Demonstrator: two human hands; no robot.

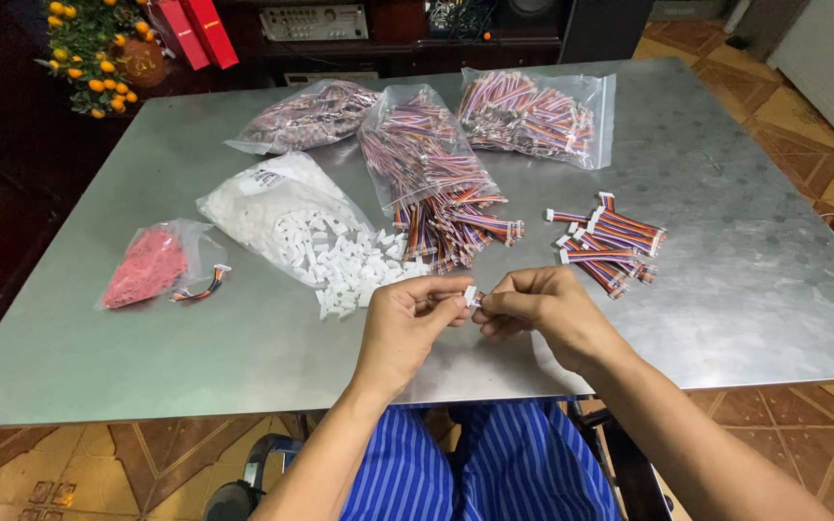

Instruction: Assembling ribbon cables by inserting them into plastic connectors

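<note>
pinching one small white connector housing (471,295) between them, the left hand (407,323) and right hand (541,307) keep each grip narrow for fine alignment, just in front of the spilled white housings (349,262) on the bench (745,280); striped wire leads (608,243) lie to the right of that pile.

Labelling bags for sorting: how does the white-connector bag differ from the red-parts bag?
The bag of white connectors is larger, open and spilling pieces onto the metal table; the bag of red parts is smaller and nothing red lies outside it. Contents differ: white against red. Both are clear plastic, lying flat.
</note>
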